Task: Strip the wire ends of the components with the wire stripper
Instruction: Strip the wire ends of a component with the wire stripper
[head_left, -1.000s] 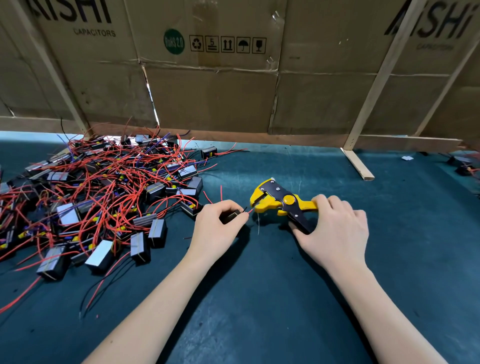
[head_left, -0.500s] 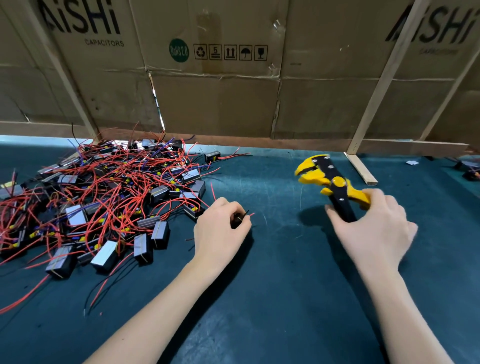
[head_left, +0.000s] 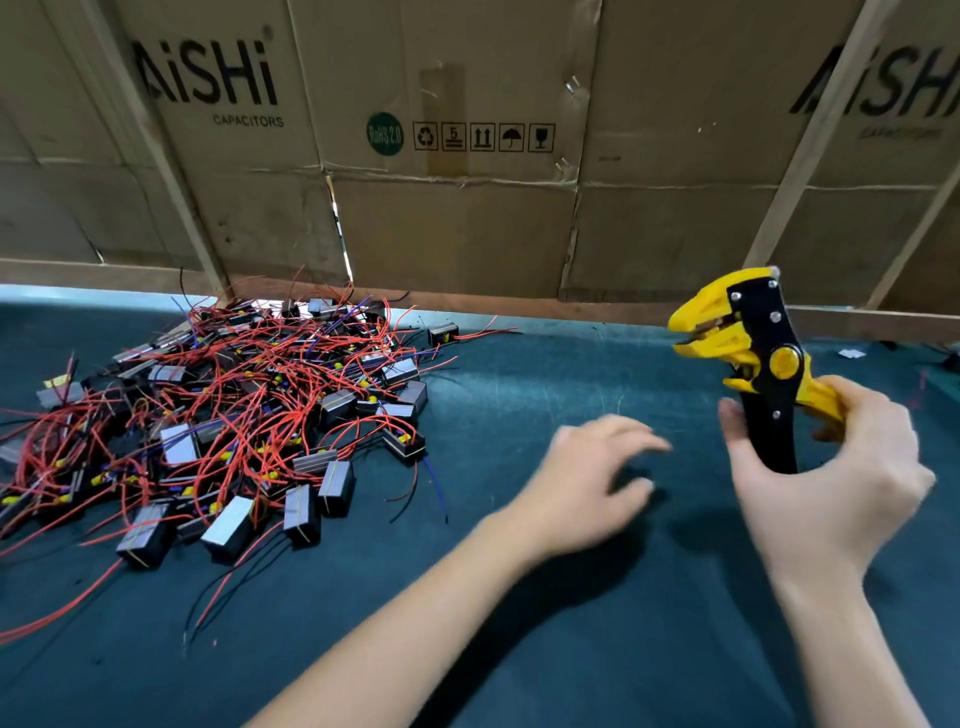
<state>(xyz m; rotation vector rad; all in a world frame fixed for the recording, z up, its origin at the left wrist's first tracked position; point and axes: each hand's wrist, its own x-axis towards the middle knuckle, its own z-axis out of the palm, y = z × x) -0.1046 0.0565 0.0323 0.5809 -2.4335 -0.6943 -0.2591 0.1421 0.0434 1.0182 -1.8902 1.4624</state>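
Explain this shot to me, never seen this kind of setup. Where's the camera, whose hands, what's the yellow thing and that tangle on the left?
There is no machine here: a person works with two bare hands, and the single view comes from a wide-angle camera worn on their head, looking forward and down.

The right hand grips the yellow and black wire stripper by its handles, raised off the surface with its head pointing up and to the left.

The left hand is blurred with motion, fingers spread, low over the dark green mat. I see nothing held in it.

On the left lies the pile of components: small dark blocks with thin red leads, plus a few black and blue ones, all tangled together. Those leads are what gets stripped.

Behind the mat stand flattened cardboard boxes printed AiSHi Capacitors, braced by wooden slats.
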